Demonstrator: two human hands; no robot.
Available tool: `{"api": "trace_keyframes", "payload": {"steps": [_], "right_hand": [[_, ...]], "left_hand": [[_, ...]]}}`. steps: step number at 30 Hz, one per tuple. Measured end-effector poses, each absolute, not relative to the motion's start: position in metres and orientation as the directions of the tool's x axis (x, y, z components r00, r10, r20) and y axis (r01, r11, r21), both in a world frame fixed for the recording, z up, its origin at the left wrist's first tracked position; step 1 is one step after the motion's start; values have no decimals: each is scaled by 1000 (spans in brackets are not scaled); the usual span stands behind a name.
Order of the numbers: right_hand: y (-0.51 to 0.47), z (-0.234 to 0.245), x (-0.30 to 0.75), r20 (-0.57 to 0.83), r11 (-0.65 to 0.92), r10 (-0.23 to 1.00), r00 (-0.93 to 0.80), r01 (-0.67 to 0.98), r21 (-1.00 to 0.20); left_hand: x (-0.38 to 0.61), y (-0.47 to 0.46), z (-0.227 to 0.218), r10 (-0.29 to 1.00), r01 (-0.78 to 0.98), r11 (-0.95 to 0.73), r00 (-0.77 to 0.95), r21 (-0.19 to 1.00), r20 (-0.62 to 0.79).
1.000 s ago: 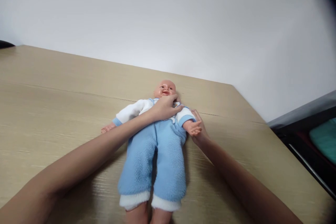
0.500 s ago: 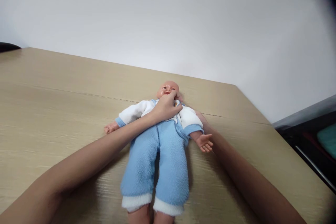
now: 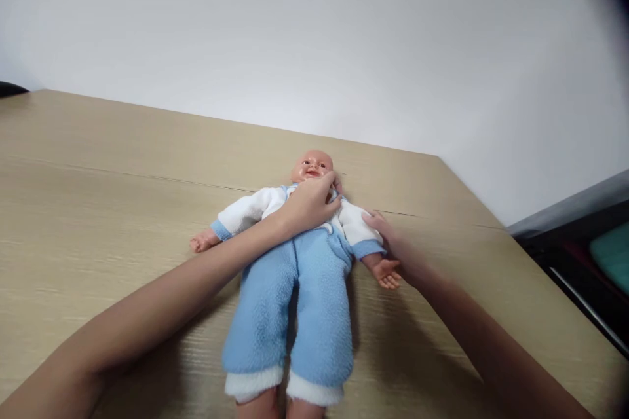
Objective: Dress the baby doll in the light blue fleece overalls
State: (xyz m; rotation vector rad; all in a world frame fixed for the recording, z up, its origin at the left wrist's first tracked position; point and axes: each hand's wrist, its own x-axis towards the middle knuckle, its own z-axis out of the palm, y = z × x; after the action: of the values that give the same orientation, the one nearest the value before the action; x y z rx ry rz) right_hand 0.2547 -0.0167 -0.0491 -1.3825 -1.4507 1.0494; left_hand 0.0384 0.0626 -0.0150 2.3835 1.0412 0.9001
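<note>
Steadying the doll (image 3: 317,252) seems underway: left hand (image 3: 310,204) half-open across it, right hand (image 3: 394,239) at its white sleeve (image 3: 357,224), grip unclear; any next move calls for gentleness.

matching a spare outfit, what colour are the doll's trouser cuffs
White; the trouser cuffs show best in the current head view, below the light blue legs.

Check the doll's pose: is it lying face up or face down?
Face up: the doll lies on the table with its face in view, and the left hand is over its chest.
</note>
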Motion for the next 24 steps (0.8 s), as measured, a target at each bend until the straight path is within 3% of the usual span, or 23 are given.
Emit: {"api": "trace_keyframes", "payload": {"steps": [3, 5, 8, 13, 16, 18, 20, 22, 24], "right_hand": [[-42, -37, 271, -252, -216, 962, -105, 272, -938], [-51, -35, 288, -301, -264, 950, -83, 299, -917], [-49, -45, 321, -141, -135, 990, 13, 393, -910], [-41, -68, 354, -24, -45, 999, 44, 570, -821], [-49, -65, 334, 353, 178, 934, 54, 787, -591], [-60, -57, 307, 561, 345, 825, -61, 841, -417], [-69, -52, 278, 528, 459, 834, -163, 736, -498], [-73, -52, 255, 352, 396, 917, -189, 555, -732], [-69, -56, 242, 191, 272, 955, -225, 422, -865]], "left_hand": [[34, 61, -9, 735, 608, -678, 557, 413, 385], [31, 61, -7, 738, 650, -674, 568, 351, 364], [31, 63, -7, 742, 670, -669, 569, 323, 356], [32, 65, -12, 720, 664, -690, 587, 288, 371], [31, 62, -11, 673, 650, -725, 598, 228, 435], [28, 58, -7, 620, 615, -763, 614, 196, 488], [26, 54, -1, 560, 547, -814, 653, 195, 510], [24, 50, 4, 511, 464, -856, 699, 227, 501], [22, 48, 7, 493, 405, -870, 738, 281, 461]]}}
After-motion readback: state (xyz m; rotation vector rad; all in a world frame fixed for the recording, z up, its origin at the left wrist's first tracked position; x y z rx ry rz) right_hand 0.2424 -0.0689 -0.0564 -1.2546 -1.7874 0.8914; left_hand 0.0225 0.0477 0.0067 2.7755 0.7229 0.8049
